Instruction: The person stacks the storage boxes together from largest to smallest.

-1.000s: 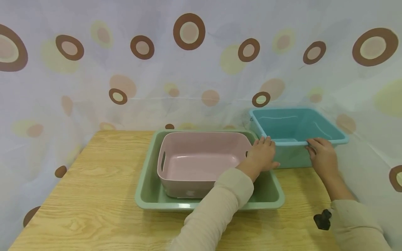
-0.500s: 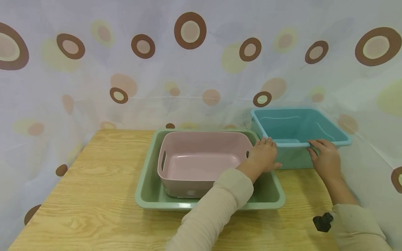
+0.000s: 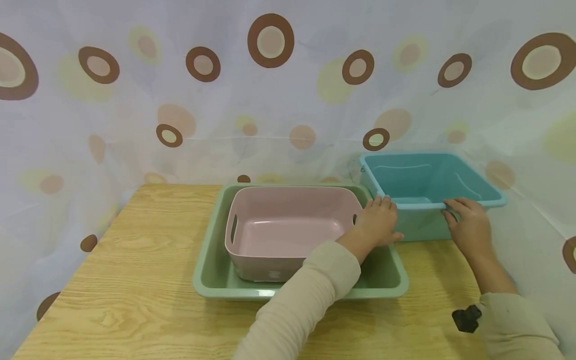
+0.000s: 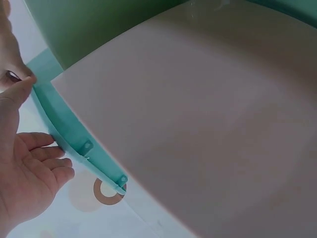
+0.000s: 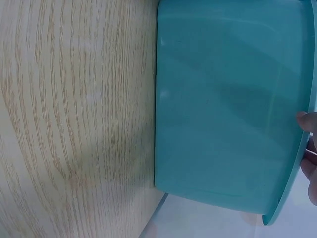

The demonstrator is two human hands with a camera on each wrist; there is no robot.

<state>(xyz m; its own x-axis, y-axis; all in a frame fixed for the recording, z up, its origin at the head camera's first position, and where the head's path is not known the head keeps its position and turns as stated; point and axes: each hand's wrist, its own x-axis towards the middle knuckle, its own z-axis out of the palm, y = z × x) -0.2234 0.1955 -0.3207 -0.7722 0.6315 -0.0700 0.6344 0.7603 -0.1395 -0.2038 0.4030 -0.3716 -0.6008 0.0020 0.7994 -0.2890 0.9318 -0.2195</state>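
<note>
A blue plastic basin [image 3: 423, 220] stands at the back right of the table, its mouth facing up. My left hand [image 3: 375, 220] rests against its near left rim with relaxed, extended fingers; the left wrist view shows the left fingertips [image 4: 62, 163] along the rim. The right hand [image 3: 470, 227] pinches the front rim between thumb and fingers, and the right thumb [image 5: 307, 121] shows against the basin's outer wall in the right wrist view. Left of it, a pink basin [image 3: 272, 270] with slotted handles sits inside a larger green basin [image 3: 209, 260], partly behind my left forearm.
A wood-grain table [image 3: 130, 280] carries all the basins. Behind and to the right hangs a pale curtain [image 3: 306, 90] with printed circles, close to the blue basin's back and right sides. A small black object [image 3: 466, 319] shows beside the right cuff.
Both hands stay at the same places on the blue basin's rim. The view shifts slightly, and the blue basin's right side and the right hand appear a little farther right.
</note>
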